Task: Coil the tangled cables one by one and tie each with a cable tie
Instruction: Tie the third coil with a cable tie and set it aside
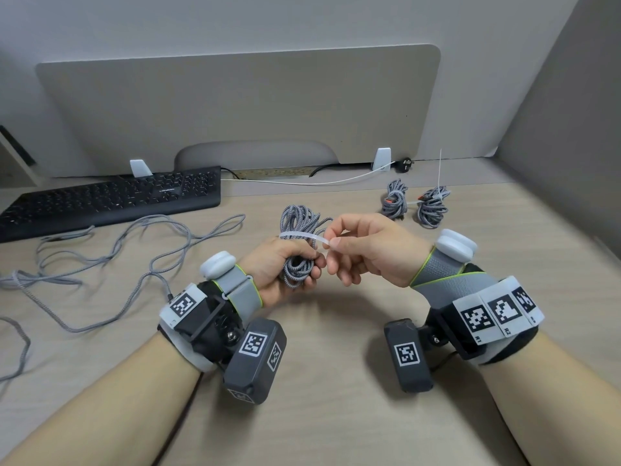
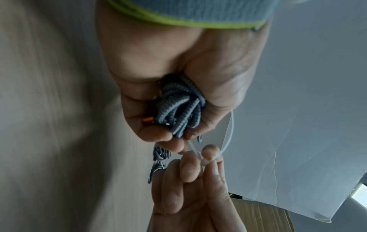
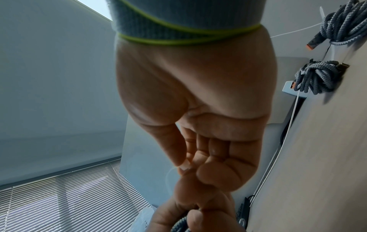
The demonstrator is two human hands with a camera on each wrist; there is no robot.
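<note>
My left hand [image 1: 285,274] grips a coiled grey braided cable [image 1: 300,227] upright above the desk; the bundle [image 2: 180,108] fills its fist, an orange plug showing beside it. A white cable tie [image 1: 299,236] loops across the coil. My right hand [image 1: 353,250] pinches the tie's end [image 2: 206,160] between thumb and forefinger, right beside the left fingers. Two tied grey coils [image 1: 396,202] [image 1: 432,207] lie at the far right of the desk [image 1: 336,381]. A loose tangled grey cable [image 1: 134,253] sprawls at the left.
A black keyboard [image 1: 111,198] sits at the back left before a grey divider panel [image 1: 235,105]. A thin white cable [image 1: 319,181] and a black plug [image 1: 405,164] lie along the back edge. A grey wall [image 1: 571,129] closes the right side.
</note>
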